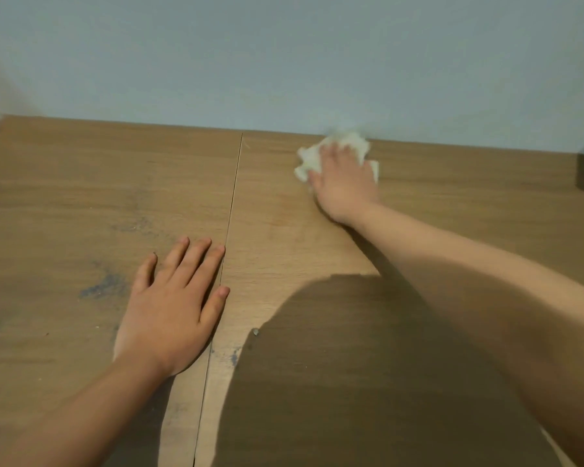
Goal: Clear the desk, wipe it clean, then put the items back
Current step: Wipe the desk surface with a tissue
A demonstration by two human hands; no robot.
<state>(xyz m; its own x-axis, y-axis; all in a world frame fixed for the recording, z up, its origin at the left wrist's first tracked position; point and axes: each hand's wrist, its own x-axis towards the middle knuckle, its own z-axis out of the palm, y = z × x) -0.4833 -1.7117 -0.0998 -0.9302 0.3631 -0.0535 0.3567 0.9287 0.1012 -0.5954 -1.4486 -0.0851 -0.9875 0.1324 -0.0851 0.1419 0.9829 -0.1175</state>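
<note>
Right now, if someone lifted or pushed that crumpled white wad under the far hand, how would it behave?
The white wad looks crumpled and uneven, so it is probably soft and floppy, sagging if lifted. It lies squashed under the right hand, so likely very light. On the smooth desk it should slide, not roll.

Nothing to read here.
I can make out no word, label, brand, number or sign on the desk [81, 183], on the cloth [309, 161] under my right hand [343, 183], or on the wall [284, 62] behind.
</note>
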